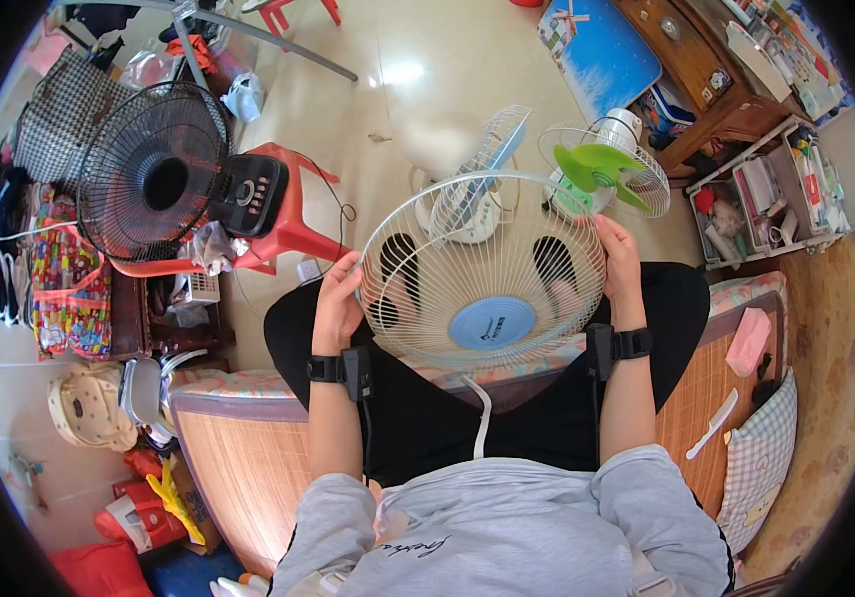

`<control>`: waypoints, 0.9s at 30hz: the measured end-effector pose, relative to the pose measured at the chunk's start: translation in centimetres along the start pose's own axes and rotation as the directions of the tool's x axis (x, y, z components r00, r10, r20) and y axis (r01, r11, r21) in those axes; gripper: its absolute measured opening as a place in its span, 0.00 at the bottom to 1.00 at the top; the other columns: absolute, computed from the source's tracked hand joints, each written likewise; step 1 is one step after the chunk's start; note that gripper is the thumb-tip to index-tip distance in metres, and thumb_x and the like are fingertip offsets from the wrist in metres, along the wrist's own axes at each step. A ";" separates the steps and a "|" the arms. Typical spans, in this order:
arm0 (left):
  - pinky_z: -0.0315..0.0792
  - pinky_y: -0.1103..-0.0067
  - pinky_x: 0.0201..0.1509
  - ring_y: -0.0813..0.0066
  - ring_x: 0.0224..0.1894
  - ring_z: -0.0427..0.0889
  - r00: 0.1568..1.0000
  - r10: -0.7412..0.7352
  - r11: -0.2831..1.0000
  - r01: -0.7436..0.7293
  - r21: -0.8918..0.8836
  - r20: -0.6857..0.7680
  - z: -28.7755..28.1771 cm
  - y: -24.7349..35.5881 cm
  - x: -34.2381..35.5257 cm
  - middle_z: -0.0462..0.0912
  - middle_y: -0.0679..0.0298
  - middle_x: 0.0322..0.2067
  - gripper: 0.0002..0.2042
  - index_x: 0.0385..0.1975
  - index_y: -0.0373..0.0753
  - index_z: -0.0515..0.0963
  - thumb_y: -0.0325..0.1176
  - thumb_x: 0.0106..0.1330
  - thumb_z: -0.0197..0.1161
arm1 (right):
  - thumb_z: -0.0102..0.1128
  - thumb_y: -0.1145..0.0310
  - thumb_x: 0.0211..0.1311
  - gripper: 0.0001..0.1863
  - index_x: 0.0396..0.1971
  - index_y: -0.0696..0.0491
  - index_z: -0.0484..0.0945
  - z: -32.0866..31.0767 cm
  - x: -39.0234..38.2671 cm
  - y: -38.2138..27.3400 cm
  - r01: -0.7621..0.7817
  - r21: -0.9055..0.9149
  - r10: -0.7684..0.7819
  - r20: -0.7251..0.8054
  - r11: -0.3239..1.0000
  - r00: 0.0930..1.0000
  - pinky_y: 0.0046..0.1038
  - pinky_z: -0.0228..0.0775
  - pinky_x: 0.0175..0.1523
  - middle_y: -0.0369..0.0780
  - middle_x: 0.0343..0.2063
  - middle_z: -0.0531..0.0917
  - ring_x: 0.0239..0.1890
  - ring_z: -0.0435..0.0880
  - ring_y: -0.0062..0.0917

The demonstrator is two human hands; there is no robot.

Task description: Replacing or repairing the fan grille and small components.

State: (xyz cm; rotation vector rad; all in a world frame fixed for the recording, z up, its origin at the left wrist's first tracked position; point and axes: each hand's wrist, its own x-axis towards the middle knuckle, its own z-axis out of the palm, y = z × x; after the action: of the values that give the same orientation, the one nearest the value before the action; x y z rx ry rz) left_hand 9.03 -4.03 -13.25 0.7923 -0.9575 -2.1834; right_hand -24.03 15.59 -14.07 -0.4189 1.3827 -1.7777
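My left hand [338,303] grips the left rim of a round white wire fan guard [492,320] with a pale blue centre disc, and my right hand [618,264] grips its right rim, holding it above my lap. Beyond it, partly seen through the wires, a white fan base [462,224] stands on the floor with another wire piece and a light blue part over it. To its right is a small white fan [596,164] with green blades and a wire cage.
A black fan [164,184] sits on a red stool [298,204] at the left, with a trailing cord and piled clothes. A wooden cabinet [681,45], blue board [591,55] and storage cart [756,199] stand right. I sit on a mat-covered bed [228,438] with a checked pillow [756,468].
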 end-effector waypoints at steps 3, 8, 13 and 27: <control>0.68 0.89 0.26 0.85 0.24 0.73 0.998 0.016 1.000 -0.017 0.014 0.068 -0.3 0.3 0.8 0.76 0.69 0.27 0.13 0.39 0.35 0.70 0.33 0.58 0.61 | 0.50 0.64 0.63 0.14 0.34 0.60 0.78 0.2 0.7 -0.4 0.025 -0.013 -0.025 0.006 1.000 1.000 0.11 0.62 0.23 0.33 0.25 0.80 0.19 0.72 0.09; 0.64 0.90 0.26 0.86 0.23 0.71 0.997 0.071 0.997 -0.071 0.002 -0.009 0.2 -0.3 1.0 0.76 0.69 0.26 0.10 0.36 0.36 0.70 0.31 0.57 0.61 | 0.50 0.64 0.63 0.14 0.33 0.60 0.79 0.0 0.7 -0.7 -0.003 -0.047 0.006 0.065 0.999 0.998 0.10 0.57 0.20 0.32 0.22 0.80 0.16 0.69 0.07; 0.70 0.83 0.43 0.79 0.38 0.76 0.987 0.137 0.988 -0.142 0.059 0.084 -2.0 -0.9 1.7 0.78 0.65 0.36 0.11 0.37 0.36 0.71 0.32 0.58 0.60 | 0.52 0.62 0.62 0.16 0.33 0.61 0.78 1.4 0.5 -0.9 0.031 -0.058 -0.033 -0.026 0.998 0.999 0.13 0.39 0.18 0.22 0.10 0.62 0.12 0.54 0.05; 0.68 0.86 0.40 0.81 0.36 0.76 0.980 0.110 0.989 -0.125 0.081 0.164 0.6 0.3 0.6 0.78 0.65 0.37 0.21 0.49 0.32 0.69 0.36 0.57 0.62 | 0.53 0.64 0.62 0.14 0.34 0.62 0.79 1.3 0.3 -1.0 0.043 -0.064 -0.046 -0.044 0.997 0.998 0.12 0.40 0.18 0.22 0.11 0.62 0.13 0.53 0.04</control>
State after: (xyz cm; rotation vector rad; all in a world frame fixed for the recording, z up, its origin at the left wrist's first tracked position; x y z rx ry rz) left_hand 8.37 -4.38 -12.87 0.5933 -1.1609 -2.1365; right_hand -23.76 14.59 -12.78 -0.4488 1.4745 -1.7928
